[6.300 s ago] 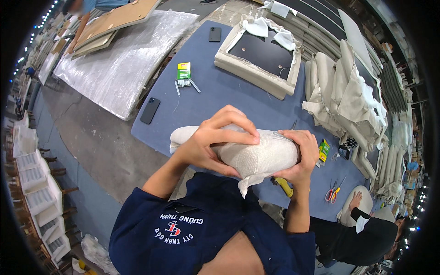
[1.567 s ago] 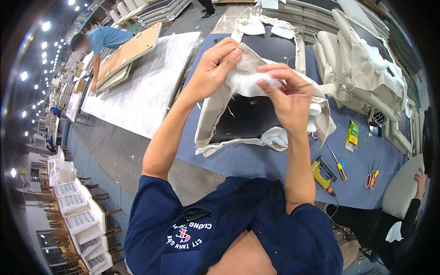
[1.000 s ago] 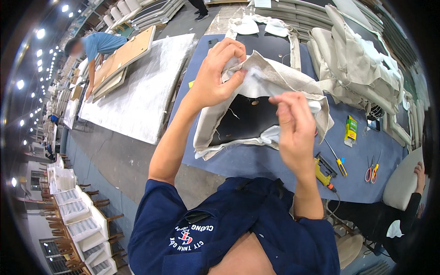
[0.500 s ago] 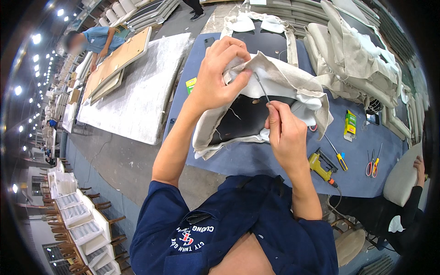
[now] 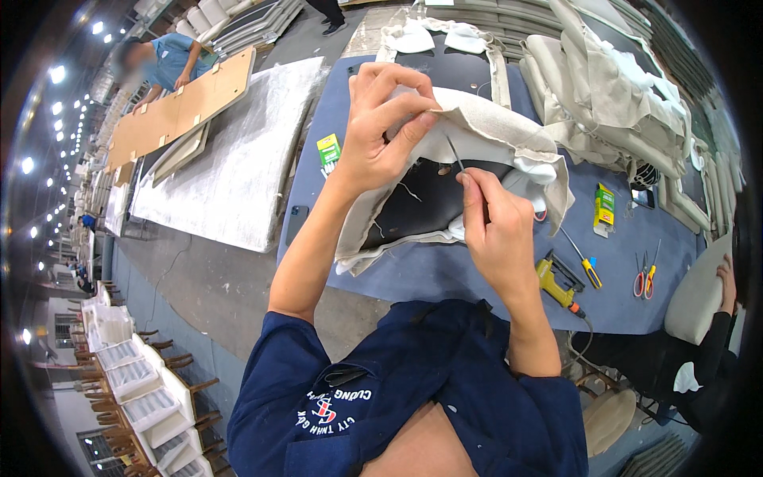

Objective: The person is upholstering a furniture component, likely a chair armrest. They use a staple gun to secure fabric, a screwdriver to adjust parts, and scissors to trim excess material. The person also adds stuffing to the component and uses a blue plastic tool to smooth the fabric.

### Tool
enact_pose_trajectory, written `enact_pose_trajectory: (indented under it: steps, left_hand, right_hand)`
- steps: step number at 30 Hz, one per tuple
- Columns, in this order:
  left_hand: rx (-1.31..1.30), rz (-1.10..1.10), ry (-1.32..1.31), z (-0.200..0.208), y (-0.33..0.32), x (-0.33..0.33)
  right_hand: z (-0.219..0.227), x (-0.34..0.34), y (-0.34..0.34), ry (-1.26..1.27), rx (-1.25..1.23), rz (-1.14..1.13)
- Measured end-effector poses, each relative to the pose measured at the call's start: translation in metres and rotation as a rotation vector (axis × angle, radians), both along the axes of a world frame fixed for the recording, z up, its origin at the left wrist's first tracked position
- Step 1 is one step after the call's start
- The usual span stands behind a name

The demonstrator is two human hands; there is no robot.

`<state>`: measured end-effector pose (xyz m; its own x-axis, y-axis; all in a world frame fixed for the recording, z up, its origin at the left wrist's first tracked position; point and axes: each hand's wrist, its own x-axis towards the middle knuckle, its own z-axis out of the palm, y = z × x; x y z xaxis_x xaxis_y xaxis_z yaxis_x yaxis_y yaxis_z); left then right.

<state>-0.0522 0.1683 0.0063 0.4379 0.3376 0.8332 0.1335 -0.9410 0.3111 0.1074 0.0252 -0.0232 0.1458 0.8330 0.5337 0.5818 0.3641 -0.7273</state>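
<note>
An upholstered seat pad [image 5: 502,121] with beige cover fabric, white padding and a black underside [image 5: 433,208] is propped before me on the blue-covered table. At its far edge, my left hand [image 5: 380,131] pinches the cover's fabric rim between thumb and fingers. My right hand [image 5: 499,226] is closed round a thin grey metal tool [image 5: 455,153], its handle hidden in my fist. The tool's exposed shaft slants up and left toward the fabric near my left fingertips. Loose pale threads lie across the black underside.
Right on the table are a yellow staple gun [image 5: 559,284], a screwdriver [image 5: 586,264], scissors [image 5: 640,278] and a yellow-green box [image 5: 605,210]. Stacked beige covered pads [image 5: 608,103] rise behind them. At far left a person [image 5: 171,63] handles a wooden panel [image 5: 187,99]; another person's hand [image 5: 726,280] is at right.
The fabric flap at my left fingertips has folded lower, and both hands have shifted slightly. The co-worker's wooden panel at far left has moved left and turned.
</note>
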Motion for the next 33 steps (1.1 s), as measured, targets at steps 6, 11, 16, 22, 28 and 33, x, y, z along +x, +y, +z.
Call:
enact_pose_trajectory:
  steps: [6,11,16,22,28,33]
  left_hand:
    - [0.059,-0.012,0.005,-0.002,0.000,0.000]
    - [0.042,-0.016,-0.022,-0.002,-0.001,0.000]
    - [0.033,-0.021,-0.023,-0.003,-0.004,-0.007]
    - [0.145,0.032,-0.048,-0.007,-0.015,-0.012]
    - [0.495,0.249,0.012,-0.025,-0.030,-0.026]
    - [0.176,0.095,0.032,-0.012,-0.039,-0.013]
  right_hand:
    - [-0.004,-0.009,0.004,0.128,0.010,-0.038]
    - [-0.005,-0.016,0.008,0.280,-0.080,-0.009]
    - [-0.002,-0.017,0.007,0.245,-0.064,0.038]
    - [-0.007,-0.020,0.001,0.126,0.040,0.029]
    - [-0.020,-0.030,-0.003,0.122,0.147,0.020]
    - [-0.023,-0.027,0.004,0.100,0.149,-0.039]
